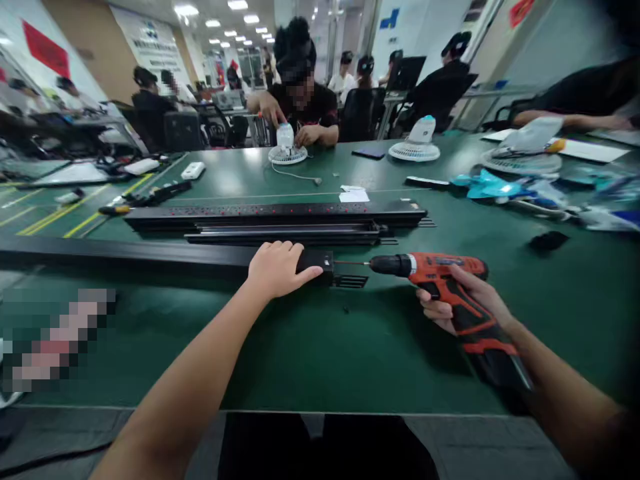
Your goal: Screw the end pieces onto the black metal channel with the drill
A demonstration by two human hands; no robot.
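Black bar lies left-right | left hand nearer, clasping its right end | right hand closed round drill, bit toward bar

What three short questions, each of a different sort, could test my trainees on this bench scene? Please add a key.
1. Multiple choice: What does the right hand hold? A) a hammer; B) an orange and black power drill; C) a paintbrush.
2. True or false: The left hand lies on a long black bar, near the end that the drill faces.
3. Fill in: The tabletop is ____ in colour.

Key: 1 B; 2 true; 3 green.
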